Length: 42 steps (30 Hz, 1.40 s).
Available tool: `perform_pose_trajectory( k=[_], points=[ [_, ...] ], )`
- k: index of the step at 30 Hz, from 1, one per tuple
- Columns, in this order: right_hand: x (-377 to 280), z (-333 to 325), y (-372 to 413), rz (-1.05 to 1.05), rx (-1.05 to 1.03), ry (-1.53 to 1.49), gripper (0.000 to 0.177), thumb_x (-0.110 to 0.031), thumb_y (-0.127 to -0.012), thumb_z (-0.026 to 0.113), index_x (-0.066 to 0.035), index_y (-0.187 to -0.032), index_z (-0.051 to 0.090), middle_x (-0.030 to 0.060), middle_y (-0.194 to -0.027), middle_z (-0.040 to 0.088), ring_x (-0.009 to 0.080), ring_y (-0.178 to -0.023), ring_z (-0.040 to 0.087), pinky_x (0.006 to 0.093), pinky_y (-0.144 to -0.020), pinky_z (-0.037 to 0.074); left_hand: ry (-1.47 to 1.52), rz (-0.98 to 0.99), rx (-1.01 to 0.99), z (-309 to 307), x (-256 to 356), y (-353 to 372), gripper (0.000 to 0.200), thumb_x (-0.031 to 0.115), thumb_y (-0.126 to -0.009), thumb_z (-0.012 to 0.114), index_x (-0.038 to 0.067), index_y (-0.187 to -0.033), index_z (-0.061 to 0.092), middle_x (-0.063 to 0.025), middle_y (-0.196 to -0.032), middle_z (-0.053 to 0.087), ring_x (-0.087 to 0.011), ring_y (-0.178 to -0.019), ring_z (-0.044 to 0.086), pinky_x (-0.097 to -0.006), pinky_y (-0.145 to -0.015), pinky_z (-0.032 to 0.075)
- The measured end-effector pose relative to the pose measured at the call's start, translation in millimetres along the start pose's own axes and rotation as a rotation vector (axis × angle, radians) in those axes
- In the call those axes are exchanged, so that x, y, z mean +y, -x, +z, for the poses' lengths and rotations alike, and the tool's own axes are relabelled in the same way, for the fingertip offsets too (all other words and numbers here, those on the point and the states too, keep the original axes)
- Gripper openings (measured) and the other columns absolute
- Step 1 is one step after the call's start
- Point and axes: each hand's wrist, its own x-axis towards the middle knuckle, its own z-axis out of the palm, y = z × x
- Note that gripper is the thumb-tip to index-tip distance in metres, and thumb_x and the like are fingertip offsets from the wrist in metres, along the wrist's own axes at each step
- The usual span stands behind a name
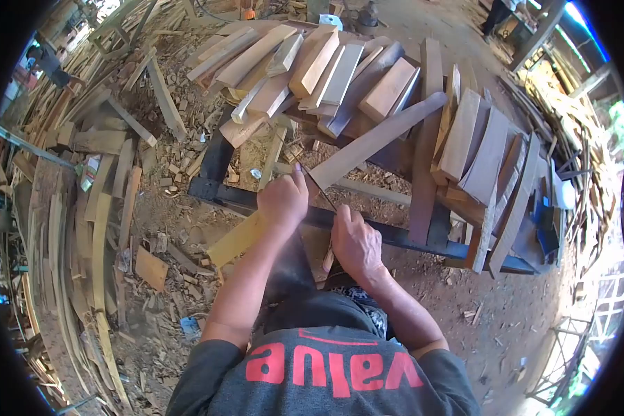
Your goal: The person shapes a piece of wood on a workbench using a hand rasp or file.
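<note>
A long, narrow wooden board (381, 139) slants across the dark metal frame, its near end close to both hands. My left hand (283, 202) is closed at that near end, one finger stretched up along the edge; its grip underneath is partly hidden. A hand tool with a thin dark blade (318, 186), seen edge-on, crosses the board near its end. My right hand (357, 243) is closed around the tool, and a brown wooden piece like a handle (328, 259) shows below the fingers. The kind of tool cannot be made out.
Cut wood blocks (315, 62) lie in a row along the far side of the dark metal frame (243, 197). More blocks (461, 135) stack at the right. Long planks (55, 243) pile at the left. Offcuts and chips litter the ground. A person (499, 14) stands far right.
</note>
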Motion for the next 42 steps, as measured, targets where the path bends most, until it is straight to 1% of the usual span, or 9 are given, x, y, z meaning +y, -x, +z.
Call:
perform_pose_trajectory(
  k=[8, 10, 17, 19, 22, 31, 35, 38, 42],
  points=[
    [2.7, -31.6, 35.5, 0.069, -0.093, 0.135, 0.015, -0.019, -0.090, 0.054, -0.007, -0.085, 0.046, 0.0166, -0.061, 0.059, 0.0359, -0.053, 0.063, 0.0463, -0.050, 0.050, 0.012, 0.011, 0.043, 1.6, 1.8, 2.9, 0.061, 0.037, -0.097, 0.034, -0.001, -0.063, 0.068, -0.0226, -0.067, 0.065, -0.0397, -0.067, 0.066, -0.0474, -0.068, 0.053],
    [-3.1, -11.2, 15.8, 0.061, -0.053, 0.118, 0.016, -0.020, -0.091, 0.053, -0.007, -0.085, 0.046, 0.0164, -0.062, 0.060, 0.0353, -0.054, 0.063, 0.0461, -0.050, 0.051, -0.079, 0.110, 0.254, 11.7, -0.8, 4.1, 0.056, 0.030, -0.097, 0.037, 0.007, -0.053, 0.063, -0.0164, -0.057, 0.063, -0.0326, -0.058, 0.066, -0.0449, -0.061, 0.053],
    [1.1, -35.2, 42.3, 0.036, -0.085, 0.147, 0.014, -0.022, -0.093, 0.051, -0.010, -0.086, 0.049, 0.0137, -0.067, 0.063, 0.0306, -0.062, 0.067, 0.0422, -0.052, 0.053, 0.034, 0.098, 0.303, 5.1, 2.5, 5.7, 0.058, 0.030, -0.096, 0.040, 0.007, -0.048, 0.062, -0.0167, -0.051, 0.060, -0.0344, -0.051, 0.063, -0.0441, -0.055, 0.051],
    [2.3, -32.3, 50.2, 0.012, -0.045, 0.271, 0.017, -0.022, -0.093, 0.052, -0.010, -0.082, 0.048, 0.0114, -0.059, 0.060, 0.0302, -0.053, 0.065, 0.0424, -0.048, 0.052, 0.010, 0.082, 0.325, 16.3, -1.9, 3.8, 0.055, 0.030, -0.094, 0.042, 0.008, -0.049, 0.063, -0.0149, -0.052, 0.061, -0.0341, -0.052, 0.062, -0.0467, -0.061, 0.049],
    [-10.1, -14.4, 14.4, 0.010, -0.017, 0.230, 0.018, -0.023, -0.094, 0.052, -0.010, -0.082, 0.048, 0.0124, -0.062, 0.062, 0.0311, -0.057, 0.066, 0.0429, -0.050, 0.053, -0.026, 0.094, 0.346, 17.3, -3.6, 5.7, 0.054, 0.030, -0.094, 0.042, 0.008, -0.050, 0.063, -0.0153, -0.055, 0.063, -0.0330, -0.056, 0.063, -0.0468, -0.065, 0.048],
    [-6.1, -36.3, 43.6, 0.094, -0.141, 0.244, 0.018, -0.023, -0.095, 0.050, -0.009, -0.085, 0.048, 0.0150, -0.066, 0.064, 0.0319, -0.062, 0.067, 0.0441, -0.055, 0.054, -0.020, 0.076, 0.279, 13.1, -1.4, 5.2, 0.058, 0.034, -0.097, 0.041, 0.007, -0.051, 0.064, -0.0170, -0.057, 0.064, -0.0342, -0.061, 0.066, -0.0459, -0.070, 0.048],
    [-14.0, -0.4, -2.9, 0.015, -0.004, 0.181, 0.018, -0.022, -0.096, 0.046, -0.007, -0.086, 0.048, 0.0151, -0.065, 0.064, 0.0329, -0.060, 0.067, 0.0444, -0.054, 0.053, -0.012, 0.103, 0.278, 10.9, -2.1, 4.1, 0.060, 0.036, -0.098, 0.037, 0.006, -0.054, 0.065, -0.0170, -0.060, 0.065, -0.0339, -0.064, 0.066, -0.0458, -0.072, 0.048],
    [-14.0, -1.1, -10.3, 0.004, -0.007, 0.165, 0.017, -0.022, -0.095, 0.047, -0.007, -0.086, 0.049, 0.0145, -0.064, 0.064, 0.0328, -0.059, 0.066, 0.0440, -0.054, 0.053, -0.029, 0.068, 0.147, -0.6, -3.3, -7.5, 0.060, 0.038, -0.098, 0.034, 0.005, -0.061, 0.067, -0.0176, -0.065, 0.067, -0.0330, -0.066, 0.067, -0.0453, -0.070, 0.049],
    [-8.2, 10.0, -14.1, 0.015, -0.017, 0.120, 0.015, -0.019, -0.094, 0.047, -0.005, -0.089, 0.049, 0.0185, -0.071, 0.064, 0.0355, -0.064, 0.067, 0.0447, -0.056, 0.054, -0.009, 0.045, 0.208, 5.4, -6.3, -20.5, 0.058, 0.038, -0.097, 0.036, 0.004, -0.062, 0.068, -0.0180, -0.063, 0.066, -0.0339, -0.064, 0.067, -0.0463, -0.066, 0.051]
  ],
)
